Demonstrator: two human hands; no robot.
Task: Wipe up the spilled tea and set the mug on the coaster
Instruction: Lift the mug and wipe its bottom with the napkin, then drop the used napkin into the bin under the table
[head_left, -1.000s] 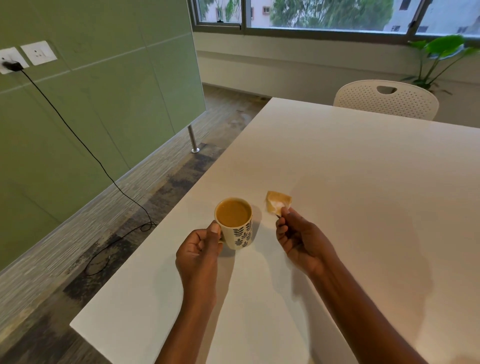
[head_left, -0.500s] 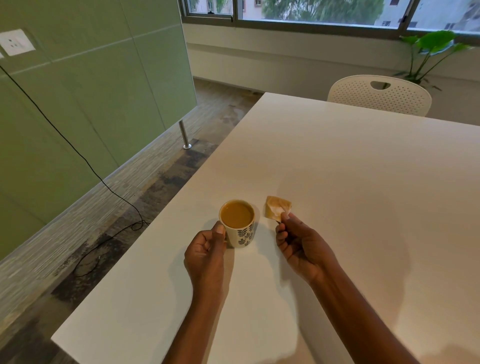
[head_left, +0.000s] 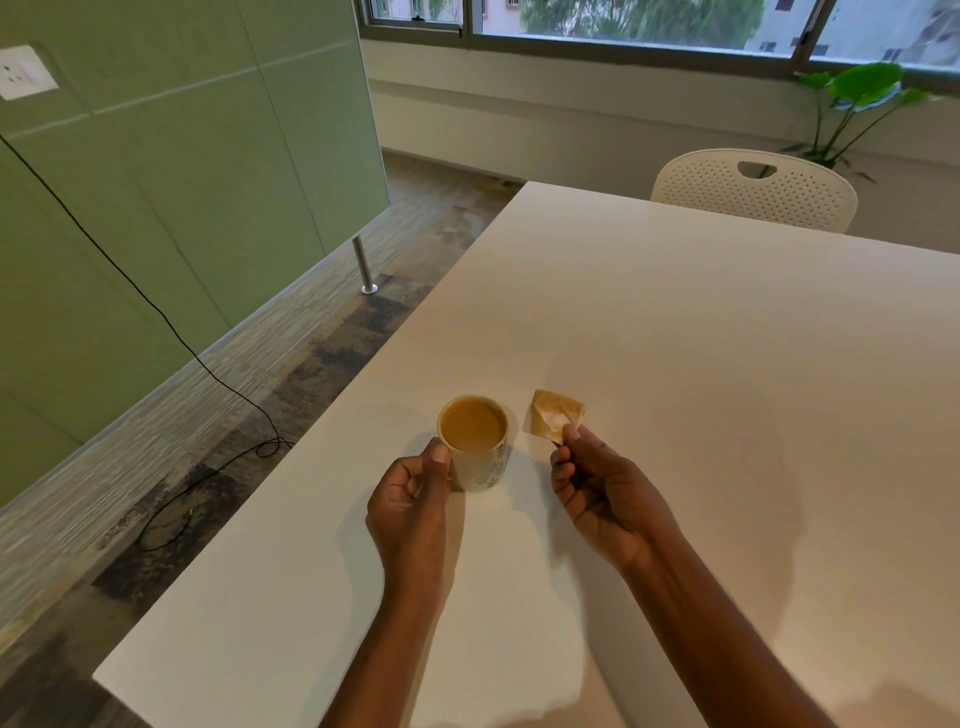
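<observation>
A cream mug (head_left: 480, 467) with a dark leaf pattern stands on the white table (head_left: 701, 364), nearly full of milky tea. My left hand (head_left: 413, 499) grips it from the near left side, thumb against the rim. My right hand (head_left: 605, 493) pinches a small folded tissue (head_left: 550, 422), stained brown with tea, held just right of the mug above the table. A faint pale stain (head_left: 519, 340) shows on the table beyond the mug. No coaster is in view.
The table's left edge (head_left: 311, 447) runs close to the mug, with floor and a black cable (head_left: 218, 384) below. A white perforated chair (head_left: 753, 189) stands at the far side. A green partition (head_left: 182, 182) is on the left, a plant (head_left: 857, 104) by the window.
Both hands keep their holds on the mug and tissue. The view has shifted slightly left and down; the mug's pattern now faces more to the right.
</observation>
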